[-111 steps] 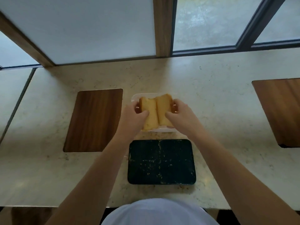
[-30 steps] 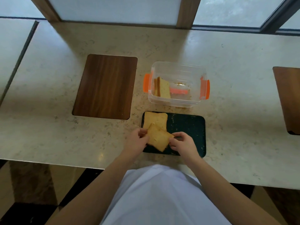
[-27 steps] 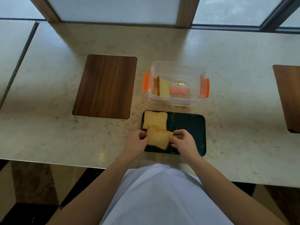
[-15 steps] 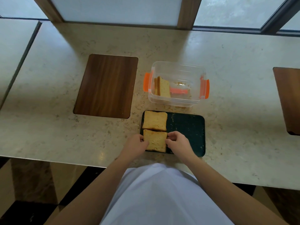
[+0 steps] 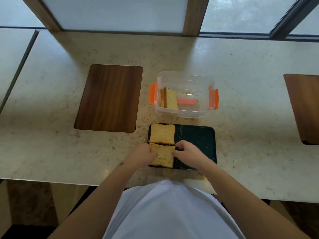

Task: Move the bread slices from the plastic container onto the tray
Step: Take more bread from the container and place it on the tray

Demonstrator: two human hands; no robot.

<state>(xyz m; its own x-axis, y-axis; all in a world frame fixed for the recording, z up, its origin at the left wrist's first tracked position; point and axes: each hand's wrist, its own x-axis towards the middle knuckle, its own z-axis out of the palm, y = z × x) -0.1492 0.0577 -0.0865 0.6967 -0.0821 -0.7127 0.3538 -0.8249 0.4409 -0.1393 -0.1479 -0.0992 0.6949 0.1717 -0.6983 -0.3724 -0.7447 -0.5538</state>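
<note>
Both hands pinch the near slice flat on the tray: left hand, right hand. Remaining slices stand on edge straight ahead in the container, left end, so the left hand's closer.

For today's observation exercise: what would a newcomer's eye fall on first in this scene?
Probably the two golden bread slices lying flat on the left half of the dark tray, with the left hand and right hand on either side of the nearer slice. Next, behind the tray, the clear plastic container with bright orange clips, more slices standing at its left end.
</note>
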